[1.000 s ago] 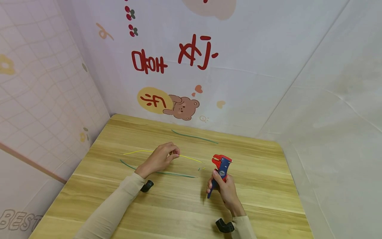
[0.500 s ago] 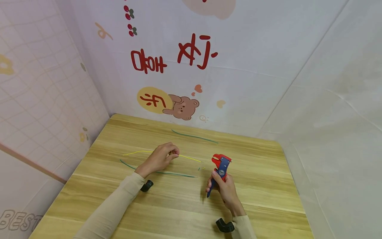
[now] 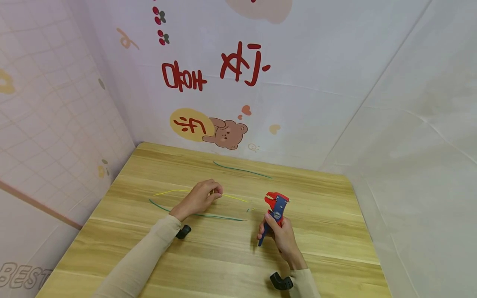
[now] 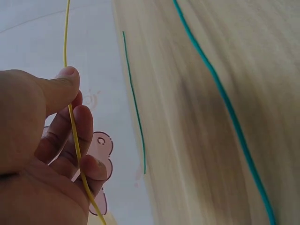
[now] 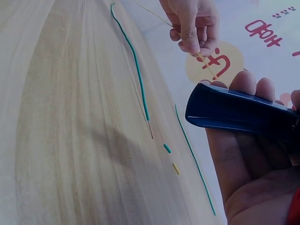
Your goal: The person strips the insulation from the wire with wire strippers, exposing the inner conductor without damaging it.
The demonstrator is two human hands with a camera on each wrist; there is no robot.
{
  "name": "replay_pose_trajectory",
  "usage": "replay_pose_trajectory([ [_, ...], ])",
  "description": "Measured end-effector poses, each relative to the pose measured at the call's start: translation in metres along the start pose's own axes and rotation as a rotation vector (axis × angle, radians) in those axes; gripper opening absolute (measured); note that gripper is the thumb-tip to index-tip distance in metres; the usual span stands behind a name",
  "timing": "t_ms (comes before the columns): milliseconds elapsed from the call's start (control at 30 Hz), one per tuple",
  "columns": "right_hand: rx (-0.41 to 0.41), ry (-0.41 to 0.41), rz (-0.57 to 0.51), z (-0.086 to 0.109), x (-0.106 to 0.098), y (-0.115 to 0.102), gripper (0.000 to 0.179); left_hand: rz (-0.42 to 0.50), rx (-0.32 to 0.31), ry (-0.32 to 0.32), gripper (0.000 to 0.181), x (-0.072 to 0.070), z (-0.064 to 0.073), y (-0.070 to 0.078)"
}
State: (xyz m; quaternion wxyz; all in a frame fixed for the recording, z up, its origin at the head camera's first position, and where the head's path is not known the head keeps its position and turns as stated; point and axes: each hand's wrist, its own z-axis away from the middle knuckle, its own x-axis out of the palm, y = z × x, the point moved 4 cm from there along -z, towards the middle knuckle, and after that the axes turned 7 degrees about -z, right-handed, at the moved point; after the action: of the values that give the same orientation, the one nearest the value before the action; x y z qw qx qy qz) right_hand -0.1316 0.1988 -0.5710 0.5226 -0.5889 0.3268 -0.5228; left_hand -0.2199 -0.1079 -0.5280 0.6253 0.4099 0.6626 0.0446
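Observation:
My left hand (image 3: 201, 196) pinches a thin yellow wire (image 4: 76, 140) between thumb and fingertips, above the table; the wire runs out on both sides of the hand. My right hand (image 3: 285, 238) grips a red and blue wire stripper (image 3: 277, 206), its red head pointing away from me. In the right wrist view, the stripper's dark blue handle (image 5: 239, 110) lies across the fingers. A green wire (image 3: 220, 217) lies on the table below the left hand, with a bare metal end (image 5: 151, 131). The yellow wire's right end is left of the stripper, apart from it.
A second green wire (image 3: 242, 169) lies near the table's back edge. Small cut bits, one green (image 5: 167, 148) and one yellow (image 5: 176, 168), lie left of the stripper. Printed white cloth walls (image 3: 305, 107) border the wooden table (image 3: 328, 231).
The yellow wire has shifted slightly left, and its left end has dipped a little. The left hand has barely moved; the right hand and stripper hold still.

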Motion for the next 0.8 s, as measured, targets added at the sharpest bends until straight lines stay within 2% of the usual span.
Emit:
replay_pose_trajectory([
  [333,0.014,0.013,0.016,0.001,0.000,0.000,0.036,0.013,-0.031,-0.028,0.007,0.008,0.003,-0.006],
  [800,0.010,-0.007,0.022,0.002,-0.001,0.000,0.032,-0.001,-0.035,-0.050,0.007,0.015,0.006,-0.016],
])
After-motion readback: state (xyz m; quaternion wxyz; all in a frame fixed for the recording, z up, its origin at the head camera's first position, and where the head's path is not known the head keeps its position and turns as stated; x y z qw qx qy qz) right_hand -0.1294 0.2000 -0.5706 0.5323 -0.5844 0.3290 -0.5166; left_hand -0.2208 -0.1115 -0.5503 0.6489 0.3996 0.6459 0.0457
